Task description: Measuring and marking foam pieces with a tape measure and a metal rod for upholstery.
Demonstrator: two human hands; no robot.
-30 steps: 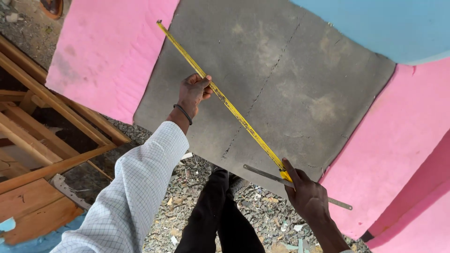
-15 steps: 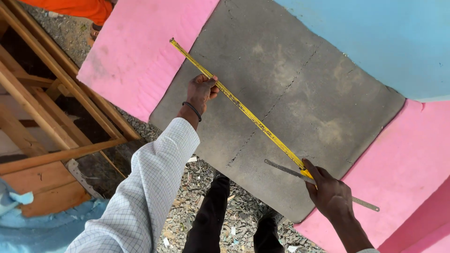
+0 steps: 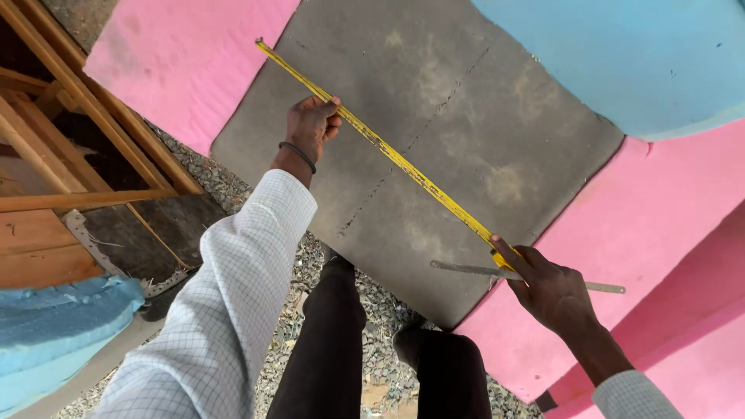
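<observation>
A grey foam sheet (image 3: pixel 434 132) lies over pink foam (image 3: pixel 186 62). A yellow tape measure (image 3: pixel 388 151) stretches diagonally across the grey sheet from its upper left edge to its lower right edge. My left hand (image 3: pixel 310 128) presses the tape down on the sheet near the tape's upper part. My right hand (image 3: pixel 547 291) pinches the tape's lower end at the sheet's edge. Under that hand lies a thin metal blade (image 3: pixel 466 269), and it is unclear whether the fingers grip it. A dark cut line (image 3: pixel 403 155) runs down the sheet.
A light blue foam slab (image 3: pixel 621 54) overlaps the top right. More pink foam (image 3: pixel 660 233) lies at the right. A wooden frame (image 3: pixel 85 132) stands at the left, with blue foam (image 3: pixel 54 326) below it. Gravel (image 3: pixel 372 326) covers the ground around my dark-trousered legs (image 3: pixel 334 349).
The view has shifted and drawn closer to the sheet. Both hands keep their hold on the tape in the same places across the grey foam.
</observation>
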